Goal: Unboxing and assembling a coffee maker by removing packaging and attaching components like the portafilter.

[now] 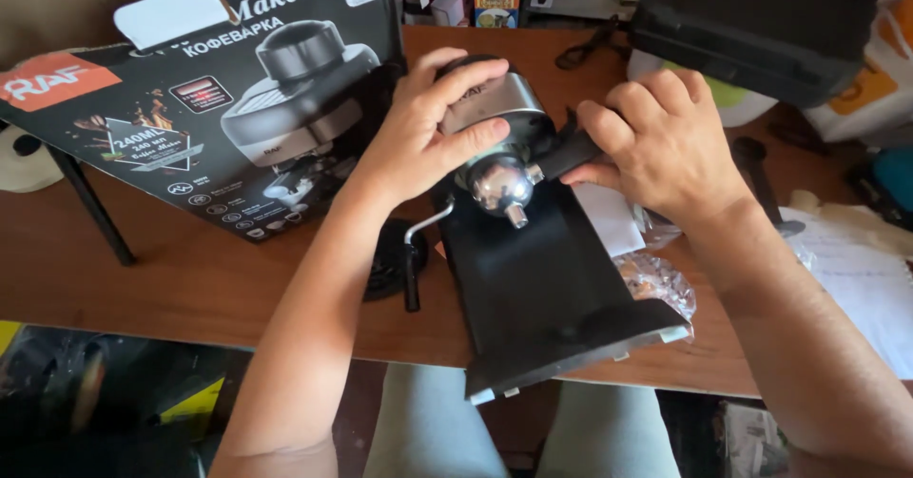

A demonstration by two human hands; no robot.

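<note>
The black coffee machine (533, 278) lies tipped on its back on the brown table (171, 278), base overhanging the near edge. The left hand (428, 131), fingers curled on the steel top, should steady it while the right hand (656, 140), fingers clamped on the black filter handle (568, 152), works gently sideways. The chrome filter cup (502, 185) gleams; the printed box (219, 107) stands just beside.

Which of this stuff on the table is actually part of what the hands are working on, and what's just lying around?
In hand: coffee machine, left hand on its top, right hand on its black handle.

Lying about: product box, plastic wrap, papers, black case.
</note>
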